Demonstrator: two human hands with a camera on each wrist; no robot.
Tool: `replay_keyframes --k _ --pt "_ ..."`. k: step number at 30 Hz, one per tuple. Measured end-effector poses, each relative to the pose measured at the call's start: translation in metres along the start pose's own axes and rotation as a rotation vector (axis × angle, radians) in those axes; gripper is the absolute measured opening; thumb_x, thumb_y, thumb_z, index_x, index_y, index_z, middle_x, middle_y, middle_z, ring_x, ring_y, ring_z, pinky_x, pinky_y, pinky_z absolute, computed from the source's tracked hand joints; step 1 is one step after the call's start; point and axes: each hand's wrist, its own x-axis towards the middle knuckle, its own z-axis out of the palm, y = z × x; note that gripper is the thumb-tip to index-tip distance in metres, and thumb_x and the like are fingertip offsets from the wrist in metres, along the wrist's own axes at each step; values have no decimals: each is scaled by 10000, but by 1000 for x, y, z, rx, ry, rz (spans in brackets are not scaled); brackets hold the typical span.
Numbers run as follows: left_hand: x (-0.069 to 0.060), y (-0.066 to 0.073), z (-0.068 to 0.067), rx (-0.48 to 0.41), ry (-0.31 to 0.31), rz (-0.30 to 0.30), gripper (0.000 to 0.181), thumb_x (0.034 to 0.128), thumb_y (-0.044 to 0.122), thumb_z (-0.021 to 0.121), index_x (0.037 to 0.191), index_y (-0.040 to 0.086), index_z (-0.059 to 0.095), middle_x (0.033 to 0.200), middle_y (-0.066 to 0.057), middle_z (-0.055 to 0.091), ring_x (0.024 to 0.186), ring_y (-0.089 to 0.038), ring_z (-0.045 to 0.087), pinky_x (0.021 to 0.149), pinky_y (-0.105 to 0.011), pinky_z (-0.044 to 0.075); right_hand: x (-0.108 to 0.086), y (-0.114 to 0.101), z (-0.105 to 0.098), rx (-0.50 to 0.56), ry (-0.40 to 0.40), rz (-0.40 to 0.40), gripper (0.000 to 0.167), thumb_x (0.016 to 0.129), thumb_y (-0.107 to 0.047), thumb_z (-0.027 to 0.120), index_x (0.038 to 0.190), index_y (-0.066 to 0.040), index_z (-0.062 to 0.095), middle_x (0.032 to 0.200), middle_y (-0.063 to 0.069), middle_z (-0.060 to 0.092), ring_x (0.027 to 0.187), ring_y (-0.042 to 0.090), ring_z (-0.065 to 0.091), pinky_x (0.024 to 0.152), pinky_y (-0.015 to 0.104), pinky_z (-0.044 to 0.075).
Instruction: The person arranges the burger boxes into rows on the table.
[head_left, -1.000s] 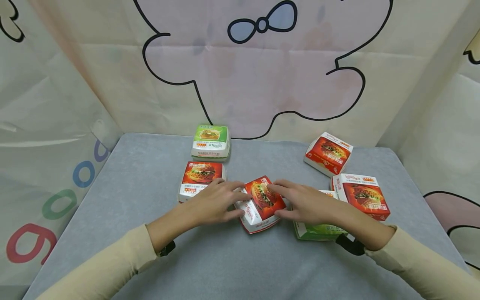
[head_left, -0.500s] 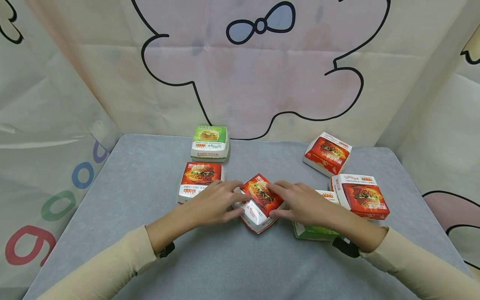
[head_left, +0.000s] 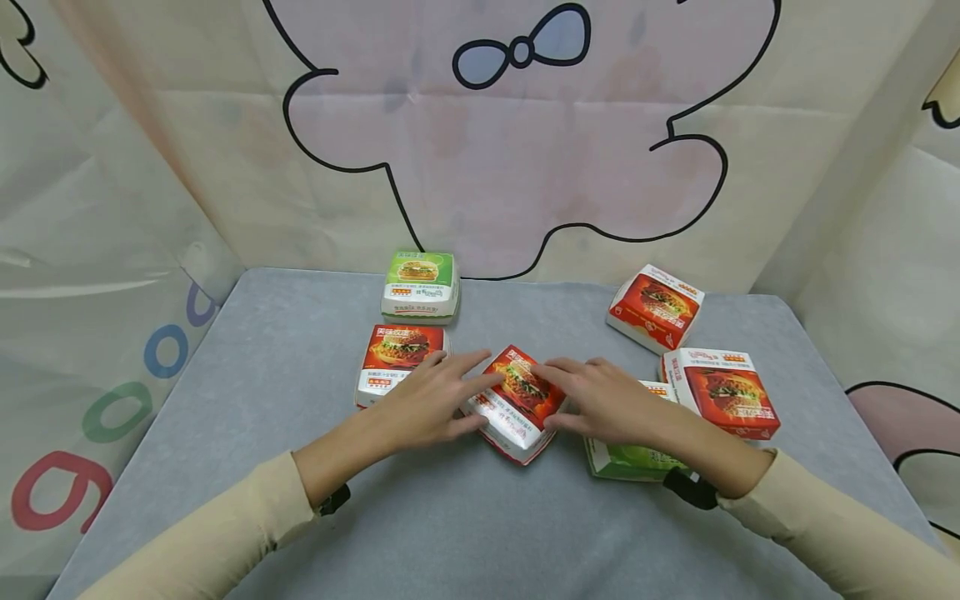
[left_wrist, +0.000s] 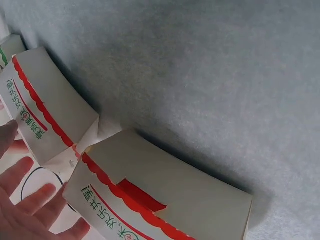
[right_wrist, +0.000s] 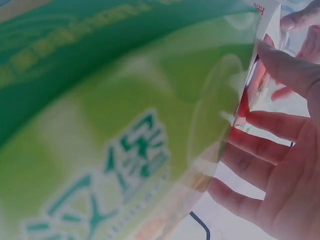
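Note:
In the head view a red and white burger box point(head_left: 521, 400) lies askew on the grey cloth, between both hands. The left hand point(head_left: 431, 400) has its fingers spread over the box's left side, index finger by the printed burger. At the right side, the right hand point(head_left: 611, 400) touches the box with extended fingers and thumb. Beneath the right wrist is a green and white burger box point(head_left: 633, 462), partly covered; it fills much of the right wrist view. Behind the left hand sits another red burger box point(head_left: 397, 358). The left wrist view shows spread left fingers point(left_wrist: 40, 200) beside box sides.
A green burger box point(head_left: 420, 287) stands at the back left of the table point(head_left: 300, 333). Toward the right are a tilted red burger box point(head_left: 656, 308) and a second red burger box point(head_left: 723, 392), close against the green one. A printed curtain point(head_left: 480, 167) hangs behind the table.
The middle box has turned counterclockwise, its far corner moving left and its near corner right. The left fingers have spread and shifted slightly away; the right hand has moved only slightly.

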Motion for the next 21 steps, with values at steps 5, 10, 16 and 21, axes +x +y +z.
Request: replay_keyframes --k 5,10,16,21 --pt "0 1 0 -28 -45 5 464 907 348 720 1339 192 654 1421 -112 560 1248 -225 578 993 -488 456 1 2 0 1 11 -2 685 872 -408 760 1450 -132 519 1382 112 570 1172 292 605 1000 576 431" --pt "1 1 1 -24 -56 4 471 896 338 737 1331 174 657 1427 -101 554 1222 -227 597 993 -482 459 1 3 0 -1 25 -10 670 877 -422 751 1438 -130 531 1364 108 577 1165 273 610 1002 565 428" --pt "2 3 2 19 -34 16 472 887 355 744 1313 165 667 1407 -68 579 1159 -214 641 951 -459 485 0 3 2 -16 56 -5 648 883 -414 746 1423 -118 544 1344 112 589 1139 281 621 1000 562 436" --pt "3 5 4 46 -17 -11 487 879 390 746 1307 170 671 1365 -76 614 1144 -214 650 923 -444 515 -3 -2 3 -37 80 -2 721 862 -484 743 1443 -118 523 1387 129 562 1165 303 611 1004 574 431"
